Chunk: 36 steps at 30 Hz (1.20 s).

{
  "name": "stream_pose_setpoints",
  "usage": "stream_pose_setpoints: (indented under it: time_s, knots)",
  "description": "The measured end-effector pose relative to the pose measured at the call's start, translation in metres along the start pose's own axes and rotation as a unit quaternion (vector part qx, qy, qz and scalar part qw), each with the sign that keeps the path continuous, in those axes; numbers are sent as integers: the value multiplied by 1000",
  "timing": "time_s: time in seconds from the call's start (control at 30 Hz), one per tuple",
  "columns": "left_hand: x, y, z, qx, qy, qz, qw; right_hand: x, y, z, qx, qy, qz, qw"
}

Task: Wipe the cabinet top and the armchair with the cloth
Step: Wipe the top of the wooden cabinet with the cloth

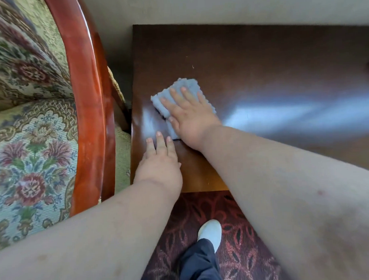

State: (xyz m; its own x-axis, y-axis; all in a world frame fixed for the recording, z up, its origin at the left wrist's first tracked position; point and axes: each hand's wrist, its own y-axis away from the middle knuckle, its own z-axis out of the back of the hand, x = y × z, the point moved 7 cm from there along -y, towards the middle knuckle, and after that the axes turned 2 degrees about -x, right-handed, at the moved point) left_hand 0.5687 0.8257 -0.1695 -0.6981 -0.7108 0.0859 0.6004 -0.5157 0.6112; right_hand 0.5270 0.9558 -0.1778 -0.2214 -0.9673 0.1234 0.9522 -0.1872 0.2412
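My right hand [190, 116] lies flat, fingers spread, pressing the folded grey-blue fluffy cloth [178, 92] onto the dark glossy wooden cabinet top [260, 74]; my left hand [159, 159] rests open and empty nearby. I should keep even pressure, sweeping right.

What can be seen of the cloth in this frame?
The cloth is a pale blue, fluffy, towel-like piece, folded into a small thick pad. It lies flat on the dark glossy wooden cabinet top, near its left end. The right hand presses on it palm down with fingers spread, covering much of it; its far corner and left edge show. The left hand rests flat on the wood just beside it, seemingly not touching it.
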Motion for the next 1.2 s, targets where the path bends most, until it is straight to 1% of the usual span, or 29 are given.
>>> stream_pose_setpoints:
  time_s: [0.03,0.07,0.17,0.23,0.33,0.4,0.43,0.47,0.53,0.57,0.6,0.67,0.73,0.77,0.83,0.87,0.9,0.97,1.1,1.2]
  knots:
    - [2,1,3,17,-7,-4,1000,-7,18,-2,1,-2,0,1000]
    - [1,6,10,29,-10,-11,999,-19,42,0,0,-10,-21,1000]
    - [6,8,20,69,-20,-28,997,-45,102,-12,-3,-41,-98,994]
    - [9,5,30,103,-34,-38,993,-49,131,-23,7,-38,-147,988]
    - [9,14,56,105,-120,-93,983,-28,161,-32,22,-38,-206,978]
    - [17,21,70,91,-138,-115,980,4,171,-37,27,-35,-204,978]
    - [23,29,77,69,-138,-126,980,23,171,-39,31,-40,-191,980]
    - [29,39,84,22,-138,-140,980,39,168,-41,34,-48,-176,983]
    - [37,62,93,-91,-180,-193,960,59,152,-39,30,-57,-145,987]
    - [42,71,93,-116,-179,-204,955,61,139,-37,24,-57,-131,989]
    - [48,77,89,-126,-170,-207,955,60,123,-34,21,-58,-117,991]
    - [55,82,93,-180,-128,-222,950,53,91,-29,13,-55,-100,993]
    - [66,86,104,-249,-25,-210,945,44,58,-24,8,-56,-108,993]
    - [74,88,109,-281,48,-185,941,40,43,-21,8,-59,-119,991]
    - [94,90,116,-325,193,-106,920,39,20,-16,11,-64,-146,987]
    - [101,90,117,-336,231,-65,911,40,14,-14,11,-67,-157,985]
    - [104,90,116,-337,242,-35,909,43,14,-13,11,-73,-168,983]
    - [104,88,114,-330,210,-8,920,50,27,-13,5,-82,-178,981]
    - [97,80,109,-295,131,-15,946,63,84,-21,-14,-84,-172,981]
    - [97,78,107,-282,112,-13,953,62,88,-25,3,-72,-167,983]
